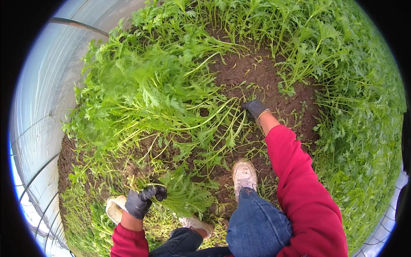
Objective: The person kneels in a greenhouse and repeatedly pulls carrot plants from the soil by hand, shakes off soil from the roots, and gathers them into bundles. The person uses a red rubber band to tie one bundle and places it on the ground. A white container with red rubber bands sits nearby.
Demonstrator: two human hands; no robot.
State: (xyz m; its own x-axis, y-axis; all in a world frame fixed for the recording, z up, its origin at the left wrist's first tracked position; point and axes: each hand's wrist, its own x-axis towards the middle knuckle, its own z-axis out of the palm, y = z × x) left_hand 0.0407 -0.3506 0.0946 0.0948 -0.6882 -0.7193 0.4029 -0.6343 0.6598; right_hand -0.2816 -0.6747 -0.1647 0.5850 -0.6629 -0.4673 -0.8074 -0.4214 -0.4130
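My left hand (141, 199), in a dark glove, is closed around a bunch of leafy greens (188, 194) that look like crown daisy. Their root ends, with soil on them, stick out on the left and the leaves spread to the right. In a dark glove too, my right hand (255, 109) reaches down to the soil, at the base of long pale stems (221, 110) that lean left. Its fingers are curled and partly hidden, so whether they grip these stems is unclear.
Brown soil (247, 72) shows beyond my right hand. Dense standing greens (353, 106) line the right side. A pale container (115, 208), partly hidden, is beside my left wrist. My shoe (244, 175) rests among stems. Plastic greenhouse sheeting (41, 96) curves along the left.
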